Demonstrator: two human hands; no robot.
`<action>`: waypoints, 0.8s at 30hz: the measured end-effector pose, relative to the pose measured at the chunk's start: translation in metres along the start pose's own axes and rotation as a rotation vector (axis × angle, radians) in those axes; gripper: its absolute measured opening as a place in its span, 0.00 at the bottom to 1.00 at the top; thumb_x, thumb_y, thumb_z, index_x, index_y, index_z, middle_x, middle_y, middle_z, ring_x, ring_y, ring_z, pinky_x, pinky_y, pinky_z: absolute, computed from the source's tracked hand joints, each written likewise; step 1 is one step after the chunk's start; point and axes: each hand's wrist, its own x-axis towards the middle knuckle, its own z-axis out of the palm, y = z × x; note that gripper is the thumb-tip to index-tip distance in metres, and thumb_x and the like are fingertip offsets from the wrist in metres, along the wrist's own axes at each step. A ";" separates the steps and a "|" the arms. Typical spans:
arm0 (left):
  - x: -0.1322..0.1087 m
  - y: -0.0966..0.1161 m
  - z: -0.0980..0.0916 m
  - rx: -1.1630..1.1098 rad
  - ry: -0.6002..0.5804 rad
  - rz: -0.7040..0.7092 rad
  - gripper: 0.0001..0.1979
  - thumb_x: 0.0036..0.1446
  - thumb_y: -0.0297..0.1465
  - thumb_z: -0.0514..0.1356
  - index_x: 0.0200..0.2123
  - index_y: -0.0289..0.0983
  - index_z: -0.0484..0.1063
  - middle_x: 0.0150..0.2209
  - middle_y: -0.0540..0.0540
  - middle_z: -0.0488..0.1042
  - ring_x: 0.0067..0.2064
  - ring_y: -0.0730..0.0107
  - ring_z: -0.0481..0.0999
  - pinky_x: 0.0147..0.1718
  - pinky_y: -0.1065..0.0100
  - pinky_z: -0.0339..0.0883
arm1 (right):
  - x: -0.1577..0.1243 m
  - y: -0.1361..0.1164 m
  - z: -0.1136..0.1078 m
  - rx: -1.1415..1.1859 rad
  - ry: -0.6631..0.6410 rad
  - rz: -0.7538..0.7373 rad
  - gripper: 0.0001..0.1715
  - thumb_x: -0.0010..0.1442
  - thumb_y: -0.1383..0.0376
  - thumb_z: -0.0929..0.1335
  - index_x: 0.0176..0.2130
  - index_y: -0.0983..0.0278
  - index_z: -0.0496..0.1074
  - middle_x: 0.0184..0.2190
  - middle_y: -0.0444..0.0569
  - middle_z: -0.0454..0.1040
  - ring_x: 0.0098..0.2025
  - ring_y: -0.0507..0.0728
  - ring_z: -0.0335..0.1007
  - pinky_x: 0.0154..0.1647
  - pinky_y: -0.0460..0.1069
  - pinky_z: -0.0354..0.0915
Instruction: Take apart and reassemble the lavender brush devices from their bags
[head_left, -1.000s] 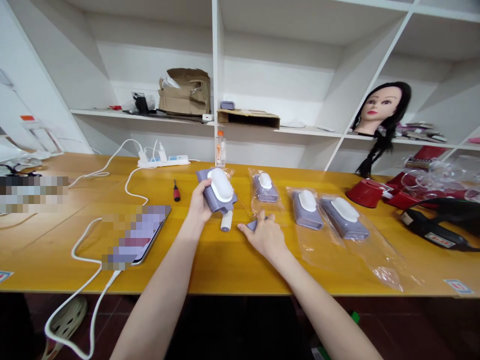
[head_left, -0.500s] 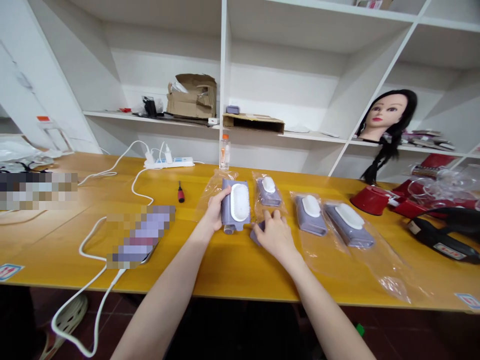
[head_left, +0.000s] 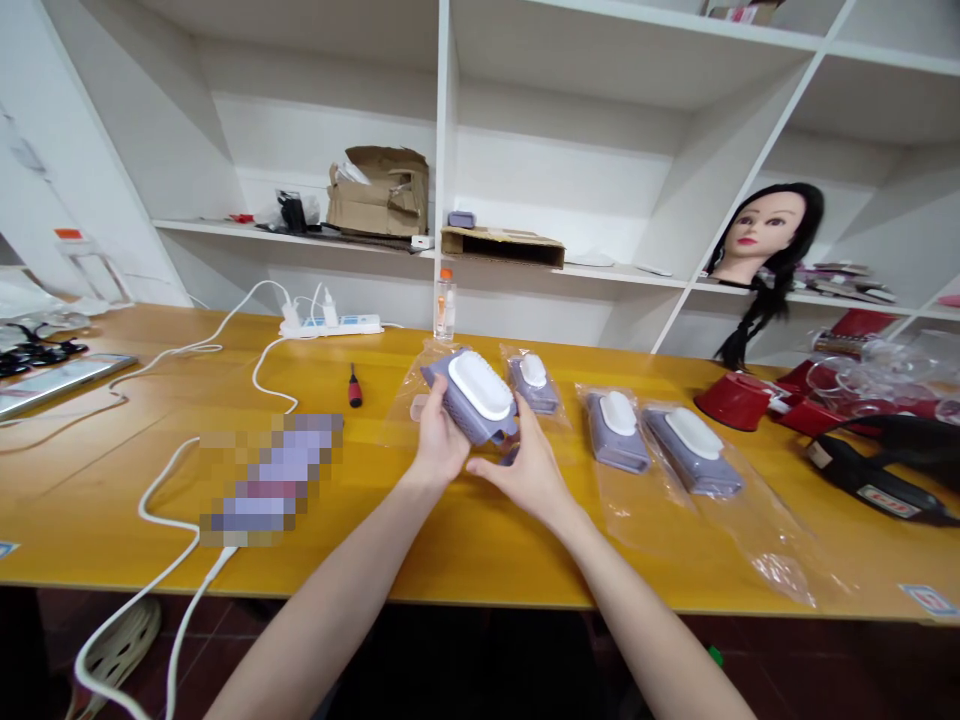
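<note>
Your left hand (head_left: 441, 447) grips a lilac-and-white plastic unit (head_left: 474, 398), fingers closed around its underside, holding it tilted above the yellow tabletop (head_left: 480, 550). Your right hand (head_left: 531, 475) presses its fingers (head_left: 521, 412) against the unit's end. Three bagged units (head_left: 616, 430) lie just right.

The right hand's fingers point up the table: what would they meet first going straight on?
Probably the bagged lilac device just past the right hand, though depth is hard to judge, and the held device sits right against that hand.
</note>
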 end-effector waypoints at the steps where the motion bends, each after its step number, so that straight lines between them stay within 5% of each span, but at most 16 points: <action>1: -0.003 -0.004 0.002 -0.007 -0.028 0.006 0.23 0.55 0.43 0.54 0.52 0.40 0.66 0.49 0.45 0.73 0.49 0.60 0.72 0.47 0.64 0.66 | 0.002 0.001 0.001 0.035 0.035 0.022 0.56 0.39 0.57 0.75 0.61 0.65 0.50 0.55 0.59 0.61 0.50 0.64 0.64 0.48 0.58 0.63; 4: -0.010 -0.003 0.004 -0.023 -0.145 0.008 0.25 0.55 0.46 0.54 0.52 0.39 0.66 0.47 0.42 0.74 0.48 0.59 0.73 0.45 0.61 0.67 | 0.009 0.006 -0.008 0.133 0.086 0.016 0.47 0.37 0.62 0.75 0.55 0.66 0.59 0.52 0.56 0.67 0.53 0.63 0.62 0.55 0.58 0.58; 6: -0.010 0.007 0.003 0.006 -0.162 -0.064 0.29 0.54 0.51 0.50 0.51 0.38 0.66 0.45 0.42 0.75 0.44 0.59 0.75 0.40 0.61 0.69 | 0.012 0.012 -0.021 0.206 -0.011 0.016 0.45 0.37 0.66 0.75 0.54 0.66 0.60 0.52 0.55 0.67 0.53 0.62 0.63 0.56 0.57 0.57; 10: -0.003 0.030 -0.003 0.236 -0.083 -0.236 0.19 0.55 0.34 0.54 0.49 0.34 0.67 0.35 0.44 0.77 0.31 0.67 0.76 0.27 0.70 0.68 | 0.015 0.024 -0.045 0.295 -0.252 0.032 0.52 0.36 0.71 0.74 0.59 0.62 0.56 0.56 0.52 0.63 0.56 0.62 0.60 0.58 0.57 0.54; 13: 0.000 0.036 -0.007 0.291 -0.217 -0.312 0.21 0.52 0.28 0.53 0.50 0.34 0.67 0.32 0.46 0.76 0.26 0.72 0.73 0.21 0.73 0.65 | 0.016 0.031 -0.051 0.382 -0.292 0.021 0.53 0.37 0.72 0.74 0.59 0.58 0.56 0.57 0.49 0.62 0.57 0.61 0.59 0.60 0.57 0.51; 18: -0.005 0.033 -0.013 0.482 -0.287 -0.251 0.31 0.42 0.20 0.56 0.52 0.42 0.65 0.30 0.53 0.75 0.19 0.80 0.67 0.17 0.79 0.61 | 0.017 0.035 -0.049 0.496 -0.348 0.027 0.53 0.36 0.70 0.76 0.59 0.60 0.56 0.56 0.50 0.64 0.58 0.61 0.58 0.60 0.56 0.51; 24: -0.004 0.026 -0.017 0.572 -0.280 -0.205 0.33 0.39 0.20 0.59 0.52 0.44 0.65 0.36 0.50 0.76 0.22 0.77 0.70 0.20 0.75 0.64 | 0.016 0.032 -0.047 0.485 -0.322 -0.019 0.51 0.38 0.64 0.77 0.58 0.60 0.58 0.56 0.51 0.65 0.58 0.60 0.59 0.60 0.55 0.52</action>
